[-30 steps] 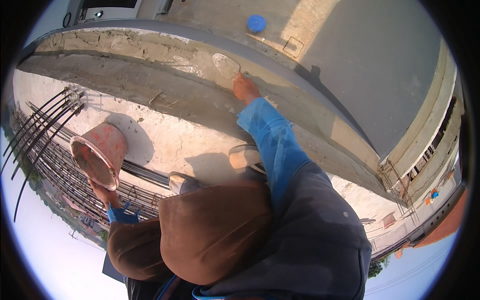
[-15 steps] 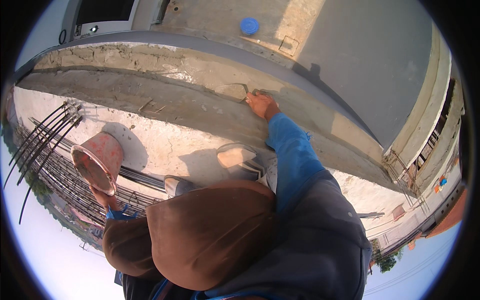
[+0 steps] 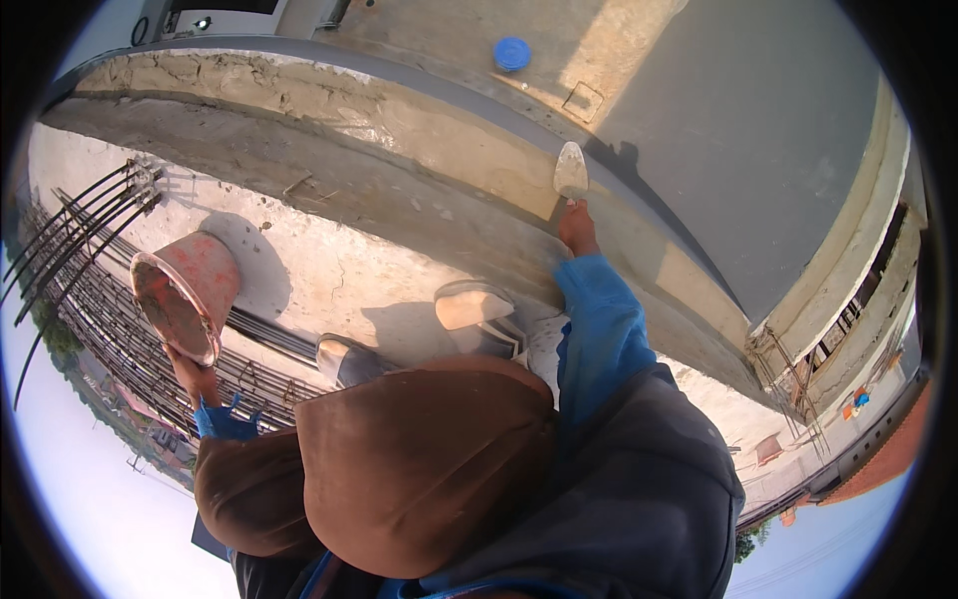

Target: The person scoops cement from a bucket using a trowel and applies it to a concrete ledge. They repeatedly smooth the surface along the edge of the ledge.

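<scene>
My right hand [image 3: 577,230] is closed around the handle of a trowel [image 3: 571,168], whose pale, mortar-smeared blade points away from me over the far edge of a low wall. Grey mortar coats the wall's top [image 3: 469,165], with a damp-looking sheen on part of it. To my left, an orange-red bucket [image 3: 212,268] stands tilted, its mouth turned toward me and grey residue inside. My left hand [image 3: 190,377] grips the near rim of this bucket; some of its fingers are hidden behind the rim.
Bundled steel bars [image 3: 85,235] stick out at the left beside the bucket. My shoes stand on a pale concrete ledge [image 3: 329,270]. Beyond the wall lie a smooth grey slab [image 3: 738,150] and a lower floor with a blue round container [image 3: 512,54]. Thin wires [image 3: 788,369] jut up at the right.
My right hand has moved right along the wall. The trowel, earlier lying low against the mortar, is now lifted with its blade turned outward. My left hand stays on the bucket.
</scene>
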{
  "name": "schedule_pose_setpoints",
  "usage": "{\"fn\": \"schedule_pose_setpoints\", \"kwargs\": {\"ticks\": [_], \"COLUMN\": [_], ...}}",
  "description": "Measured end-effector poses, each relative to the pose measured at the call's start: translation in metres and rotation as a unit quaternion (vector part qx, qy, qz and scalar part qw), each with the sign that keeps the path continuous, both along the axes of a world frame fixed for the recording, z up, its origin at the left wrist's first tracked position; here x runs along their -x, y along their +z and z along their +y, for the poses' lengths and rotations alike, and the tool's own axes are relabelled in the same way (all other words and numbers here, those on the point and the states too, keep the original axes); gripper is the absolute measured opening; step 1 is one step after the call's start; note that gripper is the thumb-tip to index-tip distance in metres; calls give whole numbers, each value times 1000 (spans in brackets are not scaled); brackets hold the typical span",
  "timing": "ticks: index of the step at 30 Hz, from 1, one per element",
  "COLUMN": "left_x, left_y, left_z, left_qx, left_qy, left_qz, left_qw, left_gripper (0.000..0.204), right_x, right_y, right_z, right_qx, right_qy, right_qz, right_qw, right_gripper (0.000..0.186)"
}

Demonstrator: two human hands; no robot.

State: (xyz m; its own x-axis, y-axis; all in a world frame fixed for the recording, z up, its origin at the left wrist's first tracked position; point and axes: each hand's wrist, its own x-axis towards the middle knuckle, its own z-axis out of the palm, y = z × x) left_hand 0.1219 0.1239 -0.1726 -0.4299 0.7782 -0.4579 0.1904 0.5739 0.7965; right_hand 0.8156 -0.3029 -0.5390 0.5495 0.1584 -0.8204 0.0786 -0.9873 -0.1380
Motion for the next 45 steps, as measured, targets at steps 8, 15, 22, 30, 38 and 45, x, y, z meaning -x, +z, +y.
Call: {"fn": "schedule_pose_setpoints", "kwargs": {"ticks": [8, 15, 22, 30, 38, 45], "left_x": [-21, -19, -21, -6, -12, -26], "left_y": [9, 10, 8, 3, 0, -1], "left_z": [-2, -7, -4, -4, -8, -10], "left_qx": [-12, -26, -12, -28, -11, -17], "left_qy": [49, 70, 114, 114, 119, 147], "left_qz": [-15, -23, -42, -61, -53, -39], "left_qw": [999, 997, 993, 991, 991, 988], "left_gripper": [50, 54, 53, 50, 49, 55], "right_x": [37, 94, -5, -112, 16, 89], "right_y": [-31, 50, 55, 45, 23, 16], "right_z": [81, 213, 133, 154, 384, 495], "right_qx": [-95, -78, -41, 38, -27, -52], "right_qy": [-33, 232, 498, 793, 863, 652], "right_qz": [121, 176, 56, -26, -80, -73], "right_qw": [988, 953, 864, 608, 497, 752], "right_gripper": [52, 51, 35, 34, 39, 41]}}
